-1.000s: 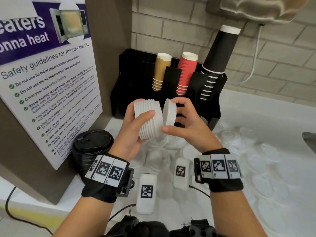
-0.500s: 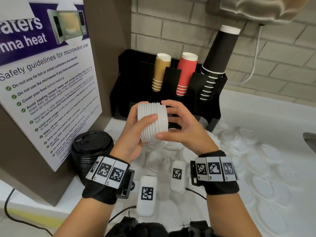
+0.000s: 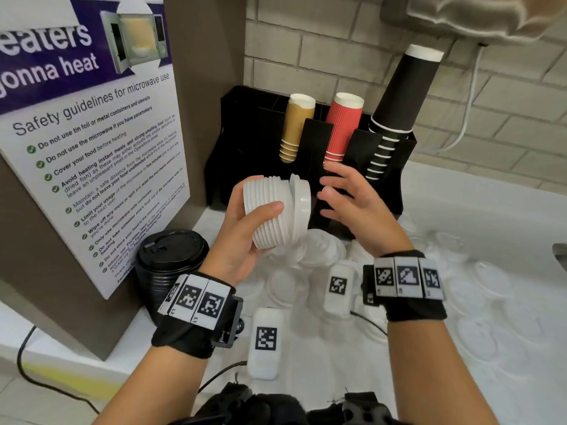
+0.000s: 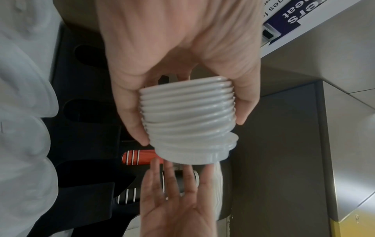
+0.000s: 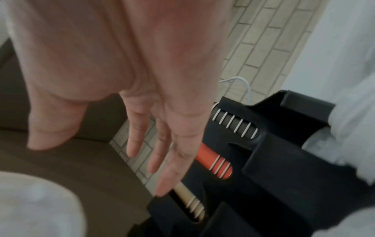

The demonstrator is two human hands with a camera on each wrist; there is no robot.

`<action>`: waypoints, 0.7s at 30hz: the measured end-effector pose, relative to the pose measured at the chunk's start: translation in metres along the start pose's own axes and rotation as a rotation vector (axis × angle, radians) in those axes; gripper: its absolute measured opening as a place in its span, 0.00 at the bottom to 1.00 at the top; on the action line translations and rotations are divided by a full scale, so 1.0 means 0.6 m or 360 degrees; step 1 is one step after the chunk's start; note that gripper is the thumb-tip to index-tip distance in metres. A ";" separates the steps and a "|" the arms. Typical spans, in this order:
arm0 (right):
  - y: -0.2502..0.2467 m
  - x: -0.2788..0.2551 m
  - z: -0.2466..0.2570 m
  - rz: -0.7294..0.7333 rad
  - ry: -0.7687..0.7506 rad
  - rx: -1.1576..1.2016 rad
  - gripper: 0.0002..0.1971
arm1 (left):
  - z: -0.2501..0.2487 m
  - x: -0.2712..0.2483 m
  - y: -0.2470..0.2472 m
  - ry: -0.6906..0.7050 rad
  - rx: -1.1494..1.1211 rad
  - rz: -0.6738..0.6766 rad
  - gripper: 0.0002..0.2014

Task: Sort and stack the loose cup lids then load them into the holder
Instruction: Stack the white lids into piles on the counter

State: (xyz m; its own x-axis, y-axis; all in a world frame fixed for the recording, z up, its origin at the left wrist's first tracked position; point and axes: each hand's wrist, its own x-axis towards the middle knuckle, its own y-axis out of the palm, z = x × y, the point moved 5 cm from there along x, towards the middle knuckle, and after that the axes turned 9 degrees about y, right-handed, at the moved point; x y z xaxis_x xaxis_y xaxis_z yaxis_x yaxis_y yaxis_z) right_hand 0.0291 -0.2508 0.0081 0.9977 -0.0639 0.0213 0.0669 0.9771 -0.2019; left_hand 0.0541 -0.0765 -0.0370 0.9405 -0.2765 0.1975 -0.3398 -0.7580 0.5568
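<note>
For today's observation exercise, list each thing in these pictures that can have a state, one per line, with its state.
Left hand: grips the white lid stack.
Right hand: open, fingers spread, holding nothing.
White lid stack: held sideways; end lid tilted, not seated.
Loose lids: scattered flat on the counter.
Black lids: stacked, standing on the counter.
Holder: upright, with tan, red and black cups stacked in slots.
</note>
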 end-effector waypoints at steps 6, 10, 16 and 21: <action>-0.020 0.049 -0.046 0.0034 0.0353 -0.0777 0.11 | -0.003 0.003 -0.008 0.0065 -0.0048 -0.0062 0.22; 0.002 0.079 -0.090 0.0451 0.0649 -0.1958 0.38 | -0.006 0.005 -0.006 0.0058 -0.0073 -0.0033 0.24; 0.053 0.104 -0.122 0.0757 0.0654 -0.2568 0.42 | -0.006 0.005 0.000 0.0045 -0.0038 -0.0029 0.31; 0.048 0.110 -0.106 0.0639 0.0511 -0.2580 0.41 | -0.006 0.005 -0.004 0.0033 -0.0034 -0.0045 0.32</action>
State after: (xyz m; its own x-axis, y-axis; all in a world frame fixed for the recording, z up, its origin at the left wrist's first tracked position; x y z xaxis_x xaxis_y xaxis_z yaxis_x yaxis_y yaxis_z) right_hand 0.0973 -0.2398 -0.0587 0.9002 -0.1168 -0.4195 -0.4354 -0.2406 -0.8675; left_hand 0.0577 -0.0730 -0.0348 0.9496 -0.2429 0.1983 -0.3134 -0.7525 0.5792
